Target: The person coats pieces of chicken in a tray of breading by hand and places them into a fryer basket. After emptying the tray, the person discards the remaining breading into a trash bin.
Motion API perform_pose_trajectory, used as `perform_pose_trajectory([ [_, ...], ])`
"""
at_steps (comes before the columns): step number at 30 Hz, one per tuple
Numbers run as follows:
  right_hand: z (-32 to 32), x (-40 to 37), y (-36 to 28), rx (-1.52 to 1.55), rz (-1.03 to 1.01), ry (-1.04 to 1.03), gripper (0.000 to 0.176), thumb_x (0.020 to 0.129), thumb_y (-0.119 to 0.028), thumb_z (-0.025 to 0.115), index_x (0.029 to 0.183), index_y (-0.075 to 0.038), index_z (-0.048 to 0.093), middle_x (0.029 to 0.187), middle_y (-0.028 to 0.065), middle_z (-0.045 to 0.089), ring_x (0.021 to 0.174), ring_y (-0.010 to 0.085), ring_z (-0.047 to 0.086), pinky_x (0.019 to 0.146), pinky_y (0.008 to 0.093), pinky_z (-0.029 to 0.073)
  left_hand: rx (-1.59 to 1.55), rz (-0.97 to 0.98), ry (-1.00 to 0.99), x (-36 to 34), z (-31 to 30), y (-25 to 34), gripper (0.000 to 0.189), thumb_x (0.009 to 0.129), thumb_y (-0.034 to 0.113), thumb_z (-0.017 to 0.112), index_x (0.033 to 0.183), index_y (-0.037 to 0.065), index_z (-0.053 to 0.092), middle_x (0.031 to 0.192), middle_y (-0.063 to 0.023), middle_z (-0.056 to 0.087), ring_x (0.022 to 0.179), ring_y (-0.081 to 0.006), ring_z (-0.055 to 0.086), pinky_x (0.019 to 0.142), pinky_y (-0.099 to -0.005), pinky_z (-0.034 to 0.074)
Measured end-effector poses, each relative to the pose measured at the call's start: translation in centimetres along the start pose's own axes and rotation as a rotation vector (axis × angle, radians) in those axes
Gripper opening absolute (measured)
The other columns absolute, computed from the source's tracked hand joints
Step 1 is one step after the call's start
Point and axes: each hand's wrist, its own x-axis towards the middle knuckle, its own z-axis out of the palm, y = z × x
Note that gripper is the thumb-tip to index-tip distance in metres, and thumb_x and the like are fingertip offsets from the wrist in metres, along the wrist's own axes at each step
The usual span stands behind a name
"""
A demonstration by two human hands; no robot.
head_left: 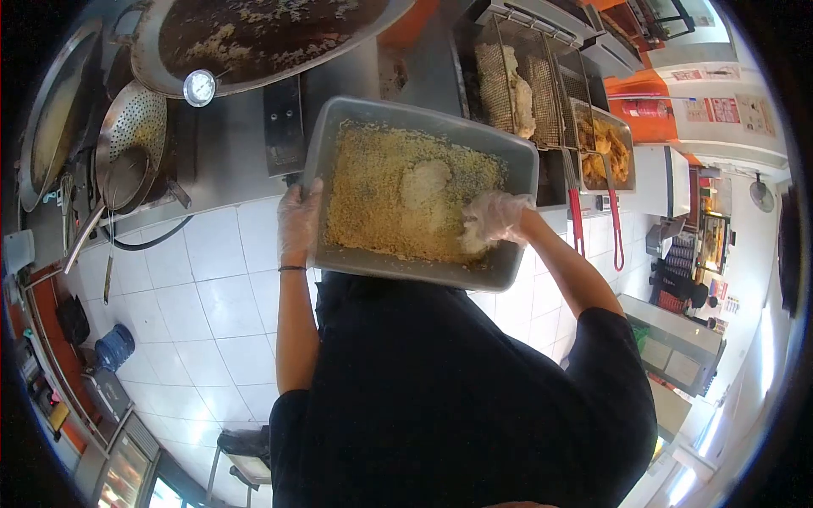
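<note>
A grey rectangular tub (318,245) is held in front of my body, with yellowish crumbs (373,186) spread over its bottom. A paler, whitish lump (426,184) lies near the middle of the crumbs. My left hand (298,222), in a clear plastic glove, grips the tub's left wall. Inside the tub at the right is my right hand (495,222), also gloved, its fingers curled around a pale, coated piece (472,240) that is partly hidden.
Fryer baskets (517,93) with red handles hang at the upper right, beside a tray of fried pieces (605,152). A large oil pan (254,42) with a dial thermometer (200,87) is at the upper left. Strainers (131,135) sit left of it.
</note>
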Motion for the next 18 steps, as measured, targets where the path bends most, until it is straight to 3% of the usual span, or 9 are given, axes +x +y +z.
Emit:
perform_pose_trajectory([
  [2,1.3,-0.2,1.9,0.214,-0.205,0.229,0.061,0.090,-0.037,0.078,0.143,-0.012,0.062,0.129,0.0179,0.071,0.115,0.0364,0.069,0.107,0.0498,0.056,0.018,-0.004,-0.003,0.0,-0.1,0.0,0.049,0.105,0.038,0.068,0.133,-0.003,0.066,0.115,-0.0108,0.074,0.102,-0.0170,0.064,0.095,-0.0322,0.050],
  [5,-3.5,-2.8,-1.9,0.468,-0.026,0.203,0.067,0.088,-0.031,0.081,0.149,-0.013,0.057,0.132,0.0186,0.069,0.120,0.0382,0.066,0.114,0.0446,0.051,0.032,-0.009,0.000,0.5,0.0,-0.8,0.050,0.106,0.038,0.068,0.134,-0.003,0.066,0.117,-0.0126,0.075,0.103,-0.0190,0.065,0.096,-0.0329,0.050],
  [8,-5.0,-3.0,-2.3,0.534,-0.176,0.332,0.066,0.092,-0.033,0.078,0.150,-0.011,0.056,0.138,0.0190,0.066,0.129,0.0380,0.061,0.120,0.0416,0.046,0.035,-0.014,0.002,0.4,-0.1,-0.4,0.051,0.105,0.040,0.068,0.134,-0.003,0.066,0.118,-0.0144,0.075,0.104,-0.0217,0.066,0.096,-0.0343,0.051],
  [10,-4.5,-1.0,-2.1,0.204,-0.164,0.438,0.070,0.093,-0.040,0.076,0.152,-0.010,0.054,0.143,0.0197,0.063,0.133,0.0371,0.059,0.121,0.0418,0.044,-0.010,0.042,-0.014,0.6,-0.1,-1.5,0.053,0.105,0.042,0.068,0.133,-0.003,0.066,0.117,-0.0162,0.075,0.103,-0.0242,0.067,0.095,-0.0356,0.051],
  [12,-2.9,3.6,-0.8,0.147,-0.086,0.501,0.073,0.094,-0.044,0.075,0.153,-0.007,0.053,0.147,0.0202,0.061,0.137,0.0360,0.057,0.121,0.0420,0.043,0.034,0.054,-0.001,1.2,0.0,-2.8,0.054,0.104,0.044,0.068,0.131,-0.003,0.067,0.116,-0.0174,0.074,0.103,-0.0261,0.067,0.095,-0.0366,0.051],
  [13,-1.5,7.3,0.7,0.256,-0.015,0.513,0.074,0.094,-0.046,0.075,0.152,-0.005,0.053,0.148,0.0204,0.060,0.138,0.0354,0.056,0.121,0.0420,0.043,0.057,0.062,0.004,1.5,-0.1,-3.1,0.055,0.104,0.045,0.068,0.130,-0.003,0.067,0.115,-0.0181,0.074,0.102,-0.0270,0.067,0.094,-0.0371,0.051],
  [18,2.0,13.8,2.6,0.207,0.173,0.618,0.062,0.097,-0.041,0.071,0.146,-0.005,0.059,0.129,0.0208,0.069,0.123,0.0323,0.064,0.108,0.0409,0.051,0.091,0.072,0.023,1.1,-0.1,-2.5,0.054,0.104,0.045,0.068,0.127,-0.003,0.068,0.112,-0.0191,0.074,0.099,-0.0288,0.067,0.093,-0.0378,0.052],
])
